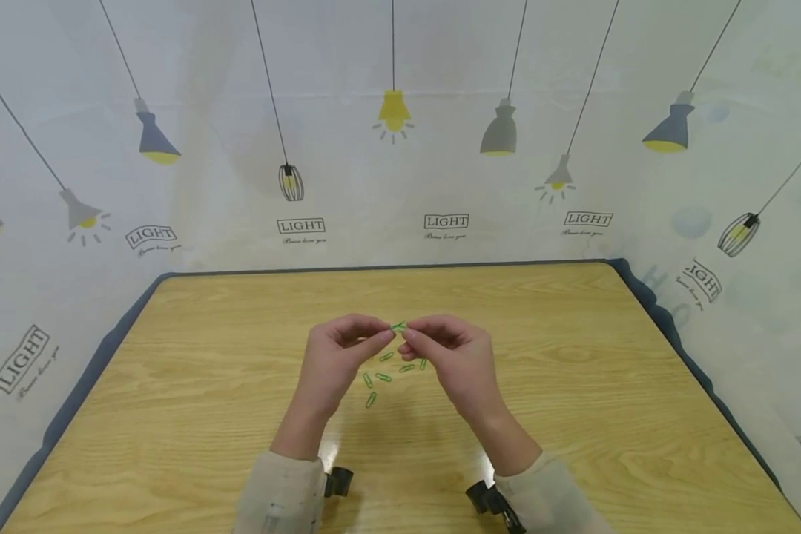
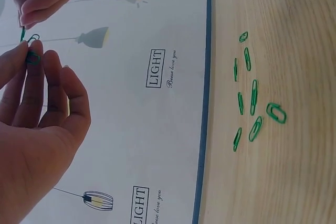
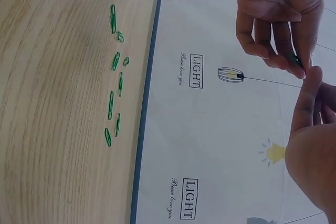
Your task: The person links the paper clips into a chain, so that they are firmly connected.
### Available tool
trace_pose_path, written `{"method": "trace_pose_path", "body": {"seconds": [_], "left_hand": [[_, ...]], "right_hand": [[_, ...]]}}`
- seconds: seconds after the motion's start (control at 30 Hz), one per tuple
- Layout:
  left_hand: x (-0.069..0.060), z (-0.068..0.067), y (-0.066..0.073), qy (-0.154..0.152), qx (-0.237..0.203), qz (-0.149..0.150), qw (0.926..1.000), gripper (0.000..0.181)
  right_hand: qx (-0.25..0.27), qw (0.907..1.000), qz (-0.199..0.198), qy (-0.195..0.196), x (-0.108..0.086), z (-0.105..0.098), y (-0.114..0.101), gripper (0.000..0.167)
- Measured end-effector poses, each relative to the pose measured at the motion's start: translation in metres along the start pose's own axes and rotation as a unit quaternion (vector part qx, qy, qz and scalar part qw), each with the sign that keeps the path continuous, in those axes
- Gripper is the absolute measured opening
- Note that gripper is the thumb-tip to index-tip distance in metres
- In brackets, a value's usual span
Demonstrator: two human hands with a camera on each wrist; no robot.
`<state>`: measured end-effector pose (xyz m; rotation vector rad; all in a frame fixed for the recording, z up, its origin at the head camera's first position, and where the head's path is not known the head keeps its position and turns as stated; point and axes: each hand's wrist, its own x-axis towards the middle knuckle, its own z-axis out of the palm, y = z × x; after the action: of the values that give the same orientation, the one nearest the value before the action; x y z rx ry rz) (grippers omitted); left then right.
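Observation:
My left hand [image 1: 334, 360] and right hand [image 1: 465, 363] meet above the table, fingertips almost touching. Between them are small green paper clips [image 1: 398, 326]. In the left wrist view, the left thumb and forefinger pinch a green paper clip [image 2: 33, 57], and a wire loop [image 2: 34, 37] sticks up from the pinch. The right fingertips there hold a green clip end [image 2: 22, 34]. Whether these pieces are linked cannot be told. From the right wrist, a bit of green clip [image 3: 296, 59] shows at the left fingers; the right hand's [image 3: 315, 156] own pinch is mostly hidden.
Several loose green paper clips [image 1: 383, 377] lie scattered on the wooden table [image 1: 574, 386] below and between the hands. A white backdrop [image 1: 347, 148] printed with lamps stands behind and at both sides, meeting the table's dark edge [image 1: 387, 268].

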<state>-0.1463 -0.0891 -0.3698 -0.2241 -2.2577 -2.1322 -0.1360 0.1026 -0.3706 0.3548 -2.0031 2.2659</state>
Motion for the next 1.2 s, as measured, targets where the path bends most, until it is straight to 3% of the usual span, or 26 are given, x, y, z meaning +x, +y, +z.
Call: {"method": "trace_pose_path", "body": {"seconds": [0.47,0.73,0.93,1.03,1.2], "left_hand": [[-0.001,-0.002,0.003,-0.005,0.031,0.007,0.9995,0.014],[0.000,-0.004,0.008,-0.011,0.002,0.008,0.9999,0.020],[0.001,-0.006,0.006,-0.071,-0.036,0.000,0.9968,0.024],[0.001,-0.005,0.006,-0.105,-0.030,0.001,0.9940,0.029],[0.000,-0.002,0.007,-0.110,-0.010,0.011,0.9938,0.027]], "right_hand": [[-0.057,0.9978,-0.019,0.029,-0.001,0.001,-0.005,0.013],[-0.047,0.9981,-0.027,0.030,0.004,-0.007,-0.006,0.014],[-0.042,0.9975,-0.057,-0.004,0.004,-0.008,-0.012,0.018],[-0.048,0.9956,-0.077,-0.022,0.003,-0.009,-0.013,0.017],[-0.065,0.9902,-0.109,-0.057,0.003,-0.008,-0.011,0.015]]}}
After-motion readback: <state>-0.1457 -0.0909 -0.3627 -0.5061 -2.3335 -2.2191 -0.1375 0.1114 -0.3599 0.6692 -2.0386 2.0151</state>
